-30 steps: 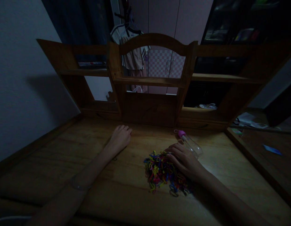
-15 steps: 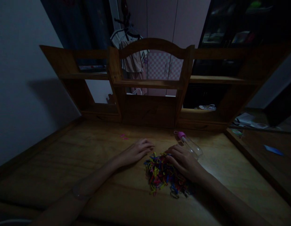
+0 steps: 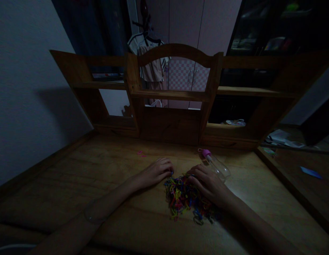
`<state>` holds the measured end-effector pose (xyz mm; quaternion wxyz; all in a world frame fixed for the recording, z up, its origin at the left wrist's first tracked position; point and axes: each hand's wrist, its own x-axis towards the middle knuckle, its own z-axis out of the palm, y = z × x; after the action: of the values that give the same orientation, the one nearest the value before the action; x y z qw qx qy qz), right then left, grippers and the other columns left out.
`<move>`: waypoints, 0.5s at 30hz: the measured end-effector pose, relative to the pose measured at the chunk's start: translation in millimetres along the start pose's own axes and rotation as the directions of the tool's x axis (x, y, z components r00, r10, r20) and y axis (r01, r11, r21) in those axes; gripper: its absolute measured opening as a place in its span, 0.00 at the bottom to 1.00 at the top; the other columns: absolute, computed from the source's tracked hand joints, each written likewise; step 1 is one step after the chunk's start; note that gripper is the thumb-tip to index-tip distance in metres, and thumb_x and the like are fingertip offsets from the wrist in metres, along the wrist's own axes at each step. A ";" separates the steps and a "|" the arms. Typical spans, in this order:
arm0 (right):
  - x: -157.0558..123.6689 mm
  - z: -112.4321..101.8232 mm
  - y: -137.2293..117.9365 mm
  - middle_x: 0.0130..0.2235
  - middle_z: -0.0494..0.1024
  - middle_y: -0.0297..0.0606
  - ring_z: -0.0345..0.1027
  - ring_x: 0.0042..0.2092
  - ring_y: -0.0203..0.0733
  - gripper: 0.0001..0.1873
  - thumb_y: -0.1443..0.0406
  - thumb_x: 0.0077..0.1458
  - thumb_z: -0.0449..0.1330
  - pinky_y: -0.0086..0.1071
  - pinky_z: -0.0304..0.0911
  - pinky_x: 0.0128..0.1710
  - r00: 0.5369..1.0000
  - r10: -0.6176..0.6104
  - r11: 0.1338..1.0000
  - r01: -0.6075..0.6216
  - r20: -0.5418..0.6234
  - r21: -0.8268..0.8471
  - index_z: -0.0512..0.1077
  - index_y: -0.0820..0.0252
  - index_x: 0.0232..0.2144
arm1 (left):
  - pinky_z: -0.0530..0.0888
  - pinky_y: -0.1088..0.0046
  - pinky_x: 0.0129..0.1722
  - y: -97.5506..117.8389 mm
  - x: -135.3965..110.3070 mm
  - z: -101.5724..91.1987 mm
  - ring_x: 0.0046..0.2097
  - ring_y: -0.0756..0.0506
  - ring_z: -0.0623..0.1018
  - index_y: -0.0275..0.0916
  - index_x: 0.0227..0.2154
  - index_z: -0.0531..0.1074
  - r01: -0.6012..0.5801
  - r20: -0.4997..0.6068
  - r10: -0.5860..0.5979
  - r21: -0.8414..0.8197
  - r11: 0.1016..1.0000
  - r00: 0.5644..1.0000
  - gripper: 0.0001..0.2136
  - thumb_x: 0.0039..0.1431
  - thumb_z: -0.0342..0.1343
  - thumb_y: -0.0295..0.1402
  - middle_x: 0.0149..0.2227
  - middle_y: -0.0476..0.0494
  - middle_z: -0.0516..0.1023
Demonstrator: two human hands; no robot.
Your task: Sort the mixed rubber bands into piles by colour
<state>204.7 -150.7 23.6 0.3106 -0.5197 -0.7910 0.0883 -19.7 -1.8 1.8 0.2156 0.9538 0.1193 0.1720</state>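
Observation:
A heap of small colourful elastic bands (image 3: 177,196), mixed yellow, red, blue and dark, lies on the wooden desk (image 3: 106,184). At its upper left edge, my left hand (image 3: 157,171) has its fingertips curled together with a speck of blue, seemingly one of the bands, at the tips. My right hand (image 3: 207,182) rests on the heap's right side, thumb and fingers apart and bent over the bands; its fingertips are partly lost among them. Just beyond the right hand lies a clear bottle (image 3: 217,164) with a pink cap (image 3: 206,153).
Small pink pieces (image 3: 141,154) lie left of centre, towards the back. A wooden shelf unit (image 3: 169,125) stands along the desk's far edge. To the right, past a raised wooden edge (image 3: 281,187), are a blue flat item (image 3: 310,172) and papers (image 3: 281,136). The room is dim.
My left fingers have curled in and come down to the heap's edge, and a blue speck now shows at their tips. My right hand stays on the heap. The view has shifted slightly.

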 end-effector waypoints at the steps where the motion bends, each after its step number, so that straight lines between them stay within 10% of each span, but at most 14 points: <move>1: -0.1 0.0 0.2 0.41 0.74 0.43 0.68 0.43 0.44 0.12 0.63 0.66 0.50 0.39 0.64 0.44 1.000 0.000 1.000 0.000 -0.002 -0.001 0.71 0.57 0.44 | 0.67 0.68 0.46 -1.5 -0.1 -1.1 0.45 0.44 0.70 0.40 0.38 0.71 0.006 -0.007 -0.006 0.012 1.000 1.000 0.08 0.66 0.47 0.33 0.39 0.43 0.71; 9: -1.3 0.0 0.5 0.42 0.74 0.42 0.67 0.44 0.44 0.11 0.64 0.66 0.50 0.39 0.64 0.44 1.000 0.007 1.000 -0.007 0.015 -0.009 0.71 0.56 0.45 | 0.68 0.66 0.45 -25.7 1.0 -1.4 0.44 0.44 0.71 0.39 0.36 0.71 0.115 -0.180 -0.106 0.041 0.993 0.978 0.06 0.63 0.49 0.29 0.38 0.44 0.72; 15: 0.1 2.0 1.5 0.41 0.74 0.43 0.67 0.43 0.44 0.11 0.64 0.66 0.50 0.39 0.64 0.44 1.000 -0.008 1.000 0.008 0.015 0.015 0.71 0.57 0.45 | 0.73 0.71 0.39 -46.4 13.7 1.3 0.38 0.46 0.76 0.38 0.33 0.73 0.313 -0.379 -0.453 -0.376 0.872 0.807 0.05 0.58 0.54 0.31 0.35 0.46 0.76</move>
<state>204.6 -149.6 21.3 0.3087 -0.5136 -0.7947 0.0968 -13.8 42.7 -16.6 0.3518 0.7986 0.3313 0.3588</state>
